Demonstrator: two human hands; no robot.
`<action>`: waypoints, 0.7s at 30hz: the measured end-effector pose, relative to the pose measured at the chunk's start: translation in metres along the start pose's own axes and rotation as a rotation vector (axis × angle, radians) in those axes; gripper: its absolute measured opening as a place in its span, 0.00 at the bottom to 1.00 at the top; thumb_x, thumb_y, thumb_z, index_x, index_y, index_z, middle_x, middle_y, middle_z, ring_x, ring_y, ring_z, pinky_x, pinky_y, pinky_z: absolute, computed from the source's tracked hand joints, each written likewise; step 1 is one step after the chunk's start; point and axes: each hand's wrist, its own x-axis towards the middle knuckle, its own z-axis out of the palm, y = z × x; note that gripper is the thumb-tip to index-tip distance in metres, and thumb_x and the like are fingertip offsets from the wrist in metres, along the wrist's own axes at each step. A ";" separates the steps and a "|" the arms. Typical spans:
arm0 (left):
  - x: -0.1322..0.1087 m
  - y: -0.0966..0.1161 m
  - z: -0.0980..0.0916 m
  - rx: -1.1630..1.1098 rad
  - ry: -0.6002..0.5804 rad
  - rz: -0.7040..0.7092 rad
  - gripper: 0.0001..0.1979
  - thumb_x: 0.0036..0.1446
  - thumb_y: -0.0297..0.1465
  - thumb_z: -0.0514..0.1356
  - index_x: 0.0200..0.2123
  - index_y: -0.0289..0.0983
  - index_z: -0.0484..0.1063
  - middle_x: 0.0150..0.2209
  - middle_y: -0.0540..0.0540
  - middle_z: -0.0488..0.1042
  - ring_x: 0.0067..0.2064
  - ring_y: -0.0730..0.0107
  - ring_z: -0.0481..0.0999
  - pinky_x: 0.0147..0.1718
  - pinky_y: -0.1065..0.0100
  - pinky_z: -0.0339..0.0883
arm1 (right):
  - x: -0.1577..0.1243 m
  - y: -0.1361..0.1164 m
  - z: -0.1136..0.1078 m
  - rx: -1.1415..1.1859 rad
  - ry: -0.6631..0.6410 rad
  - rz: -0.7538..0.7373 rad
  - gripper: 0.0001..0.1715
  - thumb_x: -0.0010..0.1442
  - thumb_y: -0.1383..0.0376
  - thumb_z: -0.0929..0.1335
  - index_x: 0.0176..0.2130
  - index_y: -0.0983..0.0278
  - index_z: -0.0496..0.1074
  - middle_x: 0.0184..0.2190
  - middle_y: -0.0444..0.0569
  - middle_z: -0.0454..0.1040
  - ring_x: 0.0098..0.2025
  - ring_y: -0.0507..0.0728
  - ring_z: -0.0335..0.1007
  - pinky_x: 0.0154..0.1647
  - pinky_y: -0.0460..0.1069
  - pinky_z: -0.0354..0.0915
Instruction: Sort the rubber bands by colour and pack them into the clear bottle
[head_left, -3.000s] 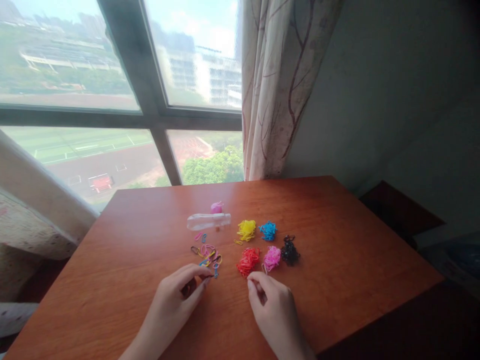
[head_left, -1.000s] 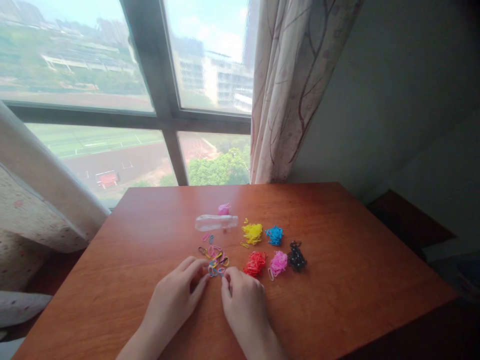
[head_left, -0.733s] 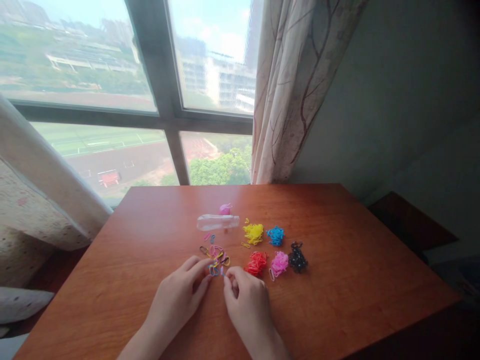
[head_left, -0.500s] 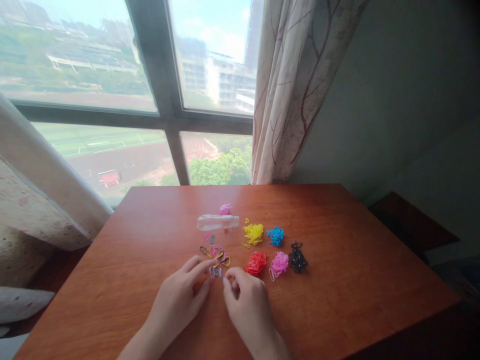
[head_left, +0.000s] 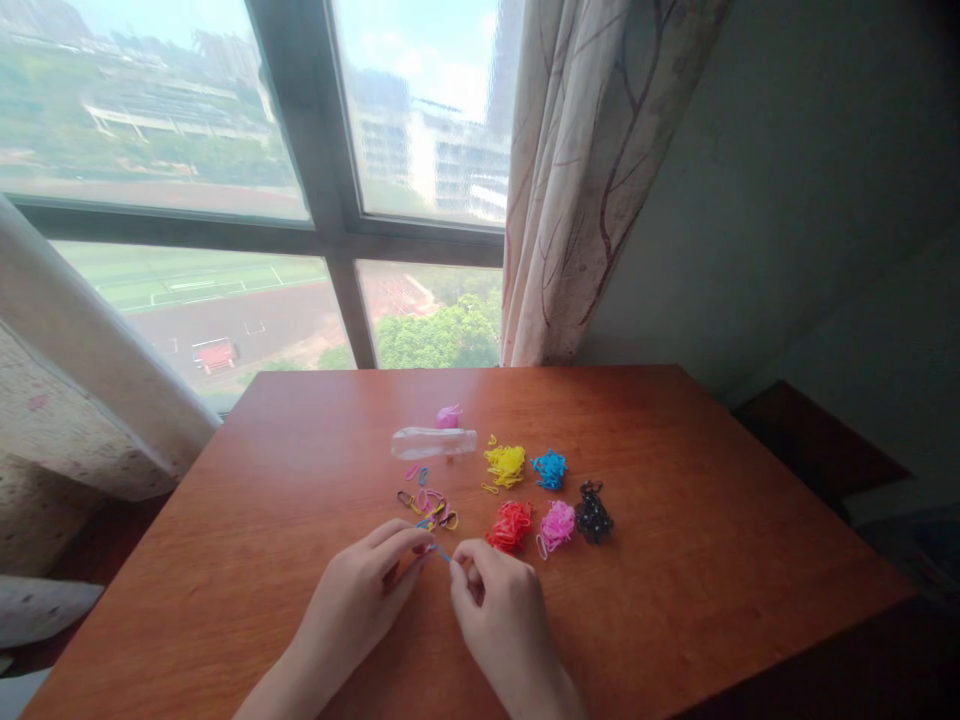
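Note:
My left hand (head_left: 367, 585) is closed in a pinch at the near end of a chain of small coloured loops (head_left: 433, 508). Across from it, my right hand (head_left: 499, 600) pinches a small blue loop (head_left: 442, 553), which spans the narrow gap between my fingertips. Its ends are hidden by the fingers. The chain's pink, yellow, black and blue loops lie on the table just beyond my left fingers. Whether they are bands or clips is too small to tell.
Separate piles of loops lie right of my hands: red (head_left: 510, 525), pink (head_left: 556, 526), black (head_left: 594, 516), yellow (head_left: 505, 465) and blue (head_left: 550, 469). Behind the chain a clear bottle (head_left: 431, 443) lies on its side, with a pink object (head_left: 448, 416) beyond it on the wooden table (head_left: 637, 430).
My left thumb and index finger have closed together on the chain's near end. A blue loop now stretches between both hands. The view has shifted slightly.

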 end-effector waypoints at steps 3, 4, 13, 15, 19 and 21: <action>0.000 -0.002 0.001 0.011 0.000 0.000 0.10 0.61 0.28 0.54 0.39 0.41 0.76 0.32 0.51 0.78 0.25 0.75 0.72 0.28 0.75 0.67 | -0.004 0.003 -0.010 0.018 0.036 0.024 0.09 0.62 0.68 0.63 0.32 0.61 0.71 0.23 0.42 0.73 0.24 0.51 0.69 0.28 0.43 0.57; 0.000 -0.002 0.001 0.012 0.000 0.001 0.10 0.61 0.28 0.54 0.38 0.41 0.76 0.32 0.51 0.78 0.24 0.75 0.71 0.27 0.75 0.67 | -0.005 0.005 -0.014 0.026 0.051 0.033 0.09 0.62 0.68 0.63 0.31 0.61 0.71 0.22 0.42 0.73 0.23 0.50 0.68 0.27 0.43 0.57; 0.001 -0.002 0.000 0.008 -0.011 0.006 0.11 0.58 0.27 0.53 0.37 0.41 0.76 0.30 0.51 0.78 0.23 0.76 0.71 0.24 0.76 0.65 | 0.019 0.056 -0.077 -0.078 0.221 0.096 0.15 0.65 0.60 0.62 0.32 0.62 0.73 0.20 0.42 0.70 0.22 0.51 0.66 0.26 0.44 0.59; 0.001 -0.002 0.001 0.013 -0.024 0.008 0.11 0.59 0.27 0.53 0.37 0.41 0.76 0.30 0.51 0.78 0.23 0.76 0.71 0.24 0.76 0.65 | 0.034 0.069 -0.090 -0.196 0.257 0.091 0.14 0.64 0.60 0.62 0.32 0.62 0.74 0.20 0.43 0.71 0.23 0.52 0.67 0.27 0.45 0.58; 0.002 -0.003 0.004 0.023 -0.031 0.011 0.11 0.59 0.27 0.53 0.36 0.41 0.75 0.30 0.52 0.78 0.23 0.76 0.71 0.24 0.76 0.65 | 0.063 0.086 -0.104 -0.419 0.233 0.120 0.11 0.63 0.62 0.64 0.34 0.61 0.75 0.22 0.44 0.74 0.26 0.53 0.70 0.28 0.46 0.55; 0.003 -0.003 0.004 0.019 -0.031 0.012 0.11 0.59 0.27 0.53 0.36 0.41 0.75 0.30 0.52 0.78 0.23 0.76 0.71 0.24 0.76 0.65 | 0.072 0.090 -0.104 -0.467 0.209 0.141 0.09 0.62 0.64 0.65 0.34 0.60 0.75 0.24 0.44 0.75 0.27 0.53 0.70 0.27 0.46 0.52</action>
